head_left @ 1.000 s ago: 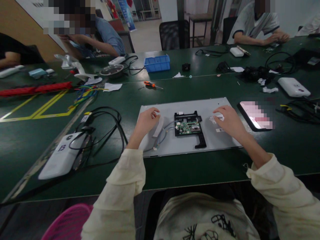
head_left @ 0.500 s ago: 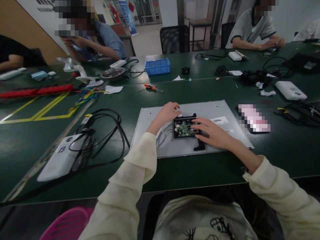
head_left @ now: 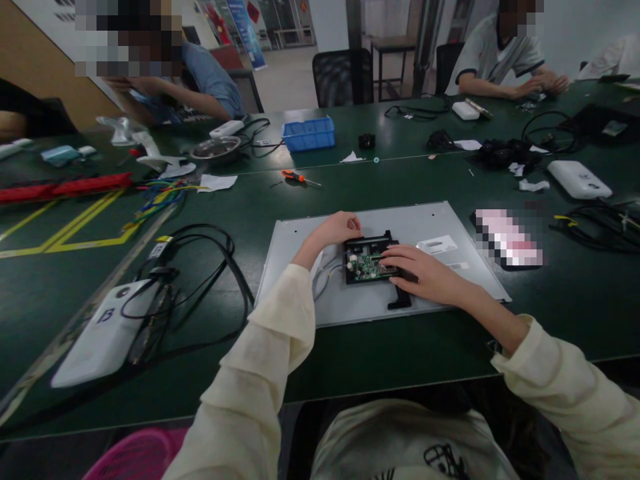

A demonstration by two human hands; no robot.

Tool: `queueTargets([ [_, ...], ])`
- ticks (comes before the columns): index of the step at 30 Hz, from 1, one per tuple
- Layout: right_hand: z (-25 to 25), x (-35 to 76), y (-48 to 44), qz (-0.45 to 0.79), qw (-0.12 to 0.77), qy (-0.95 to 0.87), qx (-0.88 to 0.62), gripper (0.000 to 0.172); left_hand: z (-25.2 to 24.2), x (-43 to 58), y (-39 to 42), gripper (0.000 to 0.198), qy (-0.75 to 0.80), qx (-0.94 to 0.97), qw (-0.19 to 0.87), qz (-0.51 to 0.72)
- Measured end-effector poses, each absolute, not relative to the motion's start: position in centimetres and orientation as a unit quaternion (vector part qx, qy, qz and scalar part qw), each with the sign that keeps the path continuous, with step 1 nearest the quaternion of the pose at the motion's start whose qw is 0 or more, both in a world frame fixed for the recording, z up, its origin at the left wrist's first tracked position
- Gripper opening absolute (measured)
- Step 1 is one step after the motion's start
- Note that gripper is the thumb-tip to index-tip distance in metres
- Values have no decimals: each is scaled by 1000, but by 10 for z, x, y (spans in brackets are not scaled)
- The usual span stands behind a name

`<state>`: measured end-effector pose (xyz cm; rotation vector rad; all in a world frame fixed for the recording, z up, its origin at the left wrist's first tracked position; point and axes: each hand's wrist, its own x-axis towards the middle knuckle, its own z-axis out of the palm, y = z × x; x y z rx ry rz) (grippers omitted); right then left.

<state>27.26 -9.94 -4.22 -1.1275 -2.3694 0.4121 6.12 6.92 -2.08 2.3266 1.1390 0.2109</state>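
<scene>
A flat grey metal panel (head_left: 287,267) lies on the table in front of me. On its middle sits a black plastic bracket (head_left: 400,301) that carries a green circuit board (head_left: 365,267). Grey cables (head_left: 327,273) run out from the board's left side. My left hand (head_left: 336,230) is at the bracket's upper left corner, fingers curled together; whatever is between the fingertips is hidden. My right hand (head_left: 427,272) rests over the right part of the board and bracket, its fingers extended and apart.
An orange-handled screwdriver (head_left: 300,177) and a blue bin (head_left: 308,135) lie beyond the panel. White power banks (head_left: 100,330) with black cables (head_left: 235,267) flank it. At right is a phone (head_left: 507,240) with a blurred screen. Other people sit across the table.
My left fingers have lowered and closed together at the bracket's corner. My right hand stays over the board. The whole view has shifted slightly.
</scene>
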Motion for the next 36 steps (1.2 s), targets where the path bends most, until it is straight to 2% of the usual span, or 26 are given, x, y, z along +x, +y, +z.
queueTargets([
  [11, -38, 269, -102, 159, 234, -860, -426, 38, -24, 54, 76, 25, 398, 874, 269, 68],
  [17, -38, 269, -102, 158, 238, -858, -426, 38, -20, 55, 74, 21, 383, 877, 285, 59],
  [22, -39, 269, -102, 166, 230, -856, -432, 38, -17, 54, 71, 34, 403, 875, 262, 66],
  [29, -41, 270, -101, 157, 232, -860, -427, 38, -19, 54, 74, 13, 387, 871, 283, 104],
  [36, -41, 270, -101, 148, 232, -863, -425, 37, -22, 54, 78, 14, 471, 844, 197, 163],
])
